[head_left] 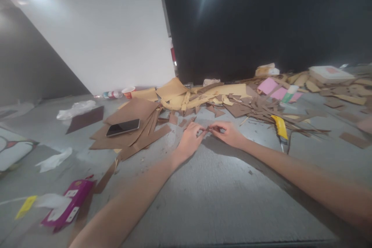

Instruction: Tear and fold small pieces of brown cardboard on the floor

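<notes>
My left hand (190, 138) and my right hand (228, 133) meet above the grey table, fingertips pinched together and nearly touching. Between them is a tiny dark brown bit, too small and blurred to name. Just beyond the fingers lie brown cardboard scraps (215, 111). Left of my left hand is a stack of brown sheets (139, 110) with a phone (123, 127) on top. A yellow utility knife (279, 128) rests to the right of my right hand, its blade pointing toward me.
A purple tissue pack (72, 203) lies at the front left, near a crumpled tissue (55, 159) and a plastic bag (77, 109). Yellow offcuts (173, 91) and a paper cup (128, 92) line the back. Pink sheets (270, 86) and a white box (330, 74) are at the right.
</notes>
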### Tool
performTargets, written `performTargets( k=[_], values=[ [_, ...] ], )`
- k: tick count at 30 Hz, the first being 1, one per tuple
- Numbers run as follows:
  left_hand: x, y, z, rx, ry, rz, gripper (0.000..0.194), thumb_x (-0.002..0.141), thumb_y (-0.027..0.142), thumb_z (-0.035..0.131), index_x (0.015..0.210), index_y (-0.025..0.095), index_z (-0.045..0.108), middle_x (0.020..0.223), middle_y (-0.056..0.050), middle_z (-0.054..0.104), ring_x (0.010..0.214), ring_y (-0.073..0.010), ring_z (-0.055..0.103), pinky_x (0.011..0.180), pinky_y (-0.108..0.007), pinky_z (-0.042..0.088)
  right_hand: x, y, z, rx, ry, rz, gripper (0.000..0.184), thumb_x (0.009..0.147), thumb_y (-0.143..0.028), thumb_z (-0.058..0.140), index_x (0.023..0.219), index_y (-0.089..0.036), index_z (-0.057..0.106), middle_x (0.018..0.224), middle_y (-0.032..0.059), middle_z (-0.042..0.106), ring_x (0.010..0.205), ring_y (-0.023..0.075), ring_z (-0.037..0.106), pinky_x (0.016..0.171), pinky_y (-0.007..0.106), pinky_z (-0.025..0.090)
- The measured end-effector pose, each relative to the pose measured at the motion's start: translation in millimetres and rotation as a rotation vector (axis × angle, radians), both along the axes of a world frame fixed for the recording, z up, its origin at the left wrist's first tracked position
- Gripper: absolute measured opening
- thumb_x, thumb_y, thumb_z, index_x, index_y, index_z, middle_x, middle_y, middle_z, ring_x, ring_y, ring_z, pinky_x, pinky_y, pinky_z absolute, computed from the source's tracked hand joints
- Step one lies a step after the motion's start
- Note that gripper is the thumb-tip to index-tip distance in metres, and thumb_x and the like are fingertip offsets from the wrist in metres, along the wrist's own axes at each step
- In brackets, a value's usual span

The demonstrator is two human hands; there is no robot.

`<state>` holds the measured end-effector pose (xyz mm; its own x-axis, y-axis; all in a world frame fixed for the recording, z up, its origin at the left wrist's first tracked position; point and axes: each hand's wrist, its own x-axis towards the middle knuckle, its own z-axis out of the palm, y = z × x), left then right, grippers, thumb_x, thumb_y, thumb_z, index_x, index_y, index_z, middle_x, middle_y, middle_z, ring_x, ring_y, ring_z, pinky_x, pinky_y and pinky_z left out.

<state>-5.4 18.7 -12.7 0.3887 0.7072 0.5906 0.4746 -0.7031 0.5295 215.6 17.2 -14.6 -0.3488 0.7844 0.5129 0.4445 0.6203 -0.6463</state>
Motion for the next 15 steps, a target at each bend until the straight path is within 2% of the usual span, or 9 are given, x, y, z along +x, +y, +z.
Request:
performTargets(
  k=[12,15],
  values=[
    [0.0,0.7,-0.3,-0.014,0.001,0.005,0.020,0.102,0.033,0.066,0.088,0.021,0.072,0.088,-0.005,0.073,0.092,-0.0221,0.068,0.087,-0.038,0.053,-1.1,-1.3,1.1,-0.017,-0.013,0.001,0.029,0.102,-0.046,0.060,0.097,-0.021,0.074,0.079,0.0040,0.071,0.069,0.0171,0.061,0.066,0.029,0.047],
    [0.3,0.7,-0.6,-0.024,-0.010,0.006,0.018,0.102,0.032,0.066,0.088,0.021,0.072,0.088,-0.005,0.073,0.092,-0.0223,0.068,0.088,-0.038,0.054,-1.5,-1.4,0.5,-0.049,0.038,0.021,0.027,0.101,-0.047,0.060,0.104,-0.022,0.070,0.076,0.0019,0.067,0.067,0.0166,0.059,0.065,0.029,0.048]
  ],
)
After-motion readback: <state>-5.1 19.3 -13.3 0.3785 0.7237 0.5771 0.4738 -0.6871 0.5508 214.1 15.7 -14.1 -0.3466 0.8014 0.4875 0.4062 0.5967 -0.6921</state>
